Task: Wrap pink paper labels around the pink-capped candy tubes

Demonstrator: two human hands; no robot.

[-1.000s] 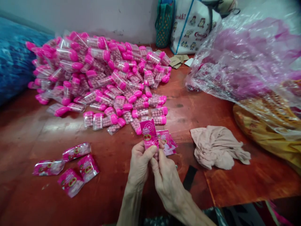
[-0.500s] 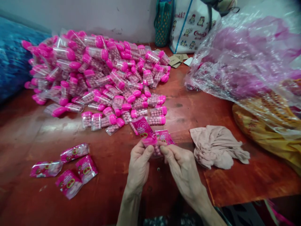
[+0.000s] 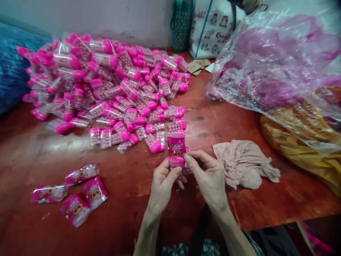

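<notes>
In front of me, my left hand (image 3: 163, 183) is closed around a small clear candy bottle with a pink cap (image 3: 177, 162) and pink balls inside. A printed pink sleeve (image 3: 176, 144) stands up over the cap, its front facing me. The thumb and fingers of my right hand (image 3: 209, 176) pinch the sleeve's right side near the cap. More printed pink material (image 3: 187, 149) shows partly behind my right fingers. To the left lie several sleeved candy bottles (image 3: 82, 174). Beyond my hands a large heap of bare candy bottles (image 3: 106, 85) covers the back of the table.
A crumpled beige cloth (image 3: 246, 163) lies right of my hands on the red-brown table (image 3: 128, 209). Clear and pink plastic film (image 3: 271, 64) spreads over a yellow bag (image 3: 298, 153) at the right. Cardboard pieces (image 3: 195, 67) and a white printed bag (image 3: 213, 32) stand at the back.
The sleeve has gone from tilted left to upright over the cap, and its printed front now faces me. Both hands have turned slightly with the bottle. The whole view has shifted a little.
</notes>
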